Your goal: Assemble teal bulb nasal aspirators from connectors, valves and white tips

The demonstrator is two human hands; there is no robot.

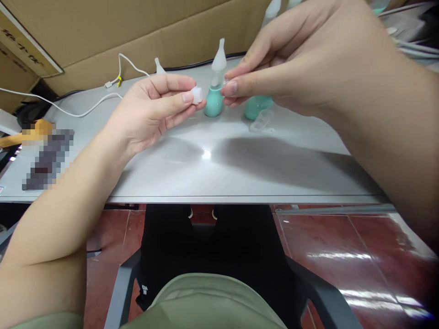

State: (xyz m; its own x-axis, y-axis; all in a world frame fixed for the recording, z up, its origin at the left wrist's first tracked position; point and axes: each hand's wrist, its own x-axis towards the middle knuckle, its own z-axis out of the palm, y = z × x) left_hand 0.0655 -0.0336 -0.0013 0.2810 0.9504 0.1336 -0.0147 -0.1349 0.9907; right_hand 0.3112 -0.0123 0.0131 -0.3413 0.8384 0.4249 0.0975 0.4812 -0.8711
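Observation:
Between the thumb and fingers of my left hand (161, 103) is a small white plastic piece (196, 95). My right hand (281, 68) pinches a small clear piece (226, 82), mostly covered by the fingertips. Between the two hands, farther back, stands a teal bulb (214, 102) with a clear neck and a white pointed tip (219, 59). A second teal bulb (255, 108) is partly hidden behind my right hand. In front of it a clear plastic part (262, 121) lies on the grey table (192, 178).
Another white tip (159, 66) shows behind my left hand. A white cable (85, 113) crosses the table's left side, near a blurred dark object (48, 160) and an orange one (41, 130). Cardboard (120, 27) stands along the back. More cables (414, 45) are at the right.

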